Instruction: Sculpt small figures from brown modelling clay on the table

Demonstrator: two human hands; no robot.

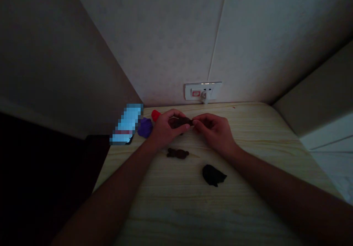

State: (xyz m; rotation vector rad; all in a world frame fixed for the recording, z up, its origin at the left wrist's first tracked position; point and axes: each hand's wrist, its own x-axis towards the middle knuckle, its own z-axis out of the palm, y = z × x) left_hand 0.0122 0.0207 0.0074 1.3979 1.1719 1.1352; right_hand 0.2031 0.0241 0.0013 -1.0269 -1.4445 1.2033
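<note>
Brown piece (182,121) pinched by left hand (167,127), its end by right hand (216,131), brown figure (178,153), black lump (213,175) laid on worktop (165,209)

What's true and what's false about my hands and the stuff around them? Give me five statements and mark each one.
1. The left hand and the right hand both have fingers on the dark brown piece. True.
2. The red piece is closer to the right hand than to the left. False: it lies right by the left hand.
3. The purple piece lies between the lit screen and the left hand. True.
4. The wall socket has nothing plugged in. False: a plug sits in it.
5. The black piece lies nearer the person than the small brown figure. True.
</note>
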